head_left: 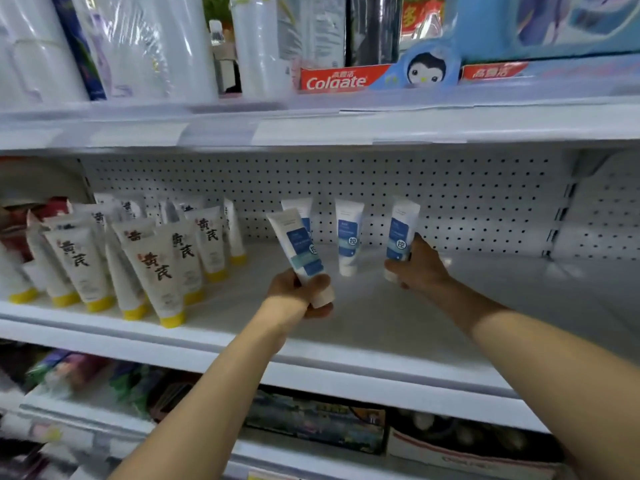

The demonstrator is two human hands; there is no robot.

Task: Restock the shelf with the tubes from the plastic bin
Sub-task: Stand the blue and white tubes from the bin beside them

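Each of my hands holds a white soft-plastic tube with a blue label over the white metal shelf (381, 327).

Left of my left fingers crowd cream tubes with yellow caps (152, 265). My left hand (298, 289) curls tightly round the cap end of the tilted tube (298, 247). Between my hands a standing tube (348, 237) rests cap-down on the shelf. My right hand (419, 265) wraps the lower part of the upright tube (401, 233), before the white pegboard back (467, 202).

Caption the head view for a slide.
Left hand and right hand each grip a blue-labelled tube at the shelf, near two standing tubes.
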